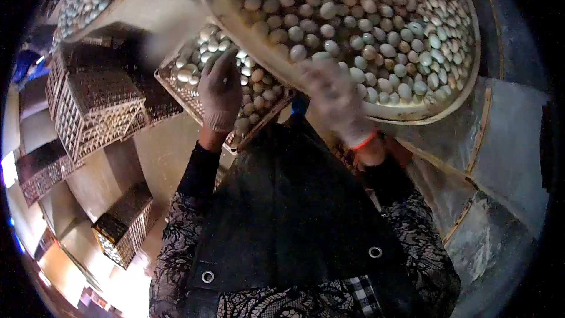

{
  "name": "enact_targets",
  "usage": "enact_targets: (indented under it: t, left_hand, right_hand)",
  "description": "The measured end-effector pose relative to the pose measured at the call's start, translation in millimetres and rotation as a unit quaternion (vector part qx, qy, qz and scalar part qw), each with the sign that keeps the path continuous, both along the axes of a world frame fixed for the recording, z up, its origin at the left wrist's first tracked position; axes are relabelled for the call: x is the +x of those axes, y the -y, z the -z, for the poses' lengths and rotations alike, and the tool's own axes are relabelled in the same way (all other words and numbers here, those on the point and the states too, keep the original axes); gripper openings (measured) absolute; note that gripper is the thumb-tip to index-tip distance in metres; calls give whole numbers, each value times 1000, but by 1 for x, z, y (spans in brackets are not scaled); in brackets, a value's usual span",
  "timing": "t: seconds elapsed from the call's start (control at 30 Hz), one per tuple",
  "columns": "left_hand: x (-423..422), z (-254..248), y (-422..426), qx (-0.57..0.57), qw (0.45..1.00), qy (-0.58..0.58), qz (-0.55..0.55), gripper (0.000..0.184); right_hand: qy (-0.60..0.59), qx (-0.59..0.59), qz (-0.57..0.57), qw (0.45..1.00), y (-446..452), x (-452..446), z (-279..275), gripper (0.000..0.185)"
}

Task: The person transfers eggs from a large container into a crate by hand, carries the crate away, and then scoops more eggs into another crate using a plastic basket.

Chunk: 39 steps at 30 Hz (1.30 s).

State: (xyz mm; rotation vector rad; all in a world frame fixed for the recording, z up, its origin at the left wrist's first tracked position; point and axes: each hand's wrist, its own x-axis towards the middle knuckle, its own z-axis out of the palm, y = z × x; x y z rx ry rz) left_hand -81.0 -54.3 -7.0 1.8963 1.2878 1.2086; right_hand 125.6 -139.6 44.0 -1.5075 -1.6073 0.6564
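In front of you, a wide, rounded tub (pixel 231 30) carries a dense spread of pale and brownish eggs (pixel 386 50). Beside it, your open crate (pixel 183 100) bears more eggs, white and brown. On the floor (pixel 176 150) to your left stand slatted crate stacks (pixel 112 126).

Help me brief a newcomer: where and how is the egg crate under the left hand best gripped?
The crate probably grips best by its left and near-right rims, from the near side: those straight edges are mostly exposed, while eggs crowd its inside and the tub hides its far corner.
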Motion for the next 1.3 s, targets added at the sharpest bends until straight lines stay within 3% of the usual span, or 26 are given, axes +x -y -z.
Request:
enact_targets:
  t: [0.03,0.07,0.1,0.13,0.17,0.2,0.23,0.3,0.37,0.43,0.5,0.6,0.67,0.7,0.73,0.8,0.87,0.9,0.97,1.0,1.07,1.1,1.2,1.3]
  left_hand:
    - [22,-27,-4,44,998,-28,46,27]
    - [46,-37,-9,-24,994,40,99,28]
    - [68,-36,-20,-106,983,-3,150,25]
    - [89,-1,-35,-212,951,70,213,28]
    - [105,14,-50,-274,931,-17,242,29]
    - [109,5,-58,-208,906,-144,339,35]
    - [119,6,-67,-202,906,-148,340,35]
    - [137,19,-77,-252,862,-274,345,42]
    - [149,39,-81,-300,805,-354,369,50]
    - [157,81,-73,-34,901,-346,261,58]
    - [167,102,-77,-96,892,-364,250,60]
    - [169,126,-84,-190,912,-319,173,59]
    - [173,99,-70,-87,897,-390,187,57]
    - [173,93,-71,-88,898,-388,186,57]
    - [173,88,-72,-224,911,-280,201,58]
    - [172,66,-68,-354,897,-165,208,58]
    - [183,35,-51,-445,891,-22,86,56]
    - [187,36,-52,-444,892,-20,88,56]
    - [189,46,-55,-451,890,43,46,52]
    - [189,50,-57,-450,891,42,46,52]
    - [185,56,-60,-455,884,64,86,50]
    - [182,55,-60,-454,884,63,87,50]
    - [175,51,-61,-288,931,57,215,47]
    - [178,38,-66,-374,900,147,169,38]
  right_hand:
    - [47,-24,62,997,0,30,-8,34]
    - [143,-10,59,988,5,60,3,38]
    - [159,-72,61,983,7,89,31,41]
    - [179,-134,61,973,10,117,58,45]
    - [145,-199,63,967,3,130,72,48]
    - [115,-262,69,956,-3,142,85,53]
    - [9,-287,51,957,-12,144,87,57]
    - [-107,-312,36,943,-14,142,93,62]
    - [-156,-326,8,932,-25,135,95,68]
    - [-182,-327,-4,927,-41,127,99,70]
    - [-188,-325,43,926,-51,112,122,77]
    - [-201,-334,89,916,-67,98,110,80]
    - [-205,-355,117,905,-67,96,111,80]
    - [-201,-349,115,908,-68,97,125,73]
    - [-193,-334,108,916,-70,98,147,66]
    - [-150,-284,79,944,-86,99,204,51]
    - [-51,-188,34,980,-96,104,255,39]
    - [-21,-138,17,990,-98,105,266,34]
    - [-69,-90,-12,994,-89,98,226,32]
    - [-193,-196,63,959,-83,95,200,32]
    - [-312,-296,137,892,-71,87,147,32]
    - [-306,-314,145,887,-71,89,145,33]
    - [-244,-304,121,913,-79,97,168,36]
    - [-113,-228,62,965,-94,107,222,39]
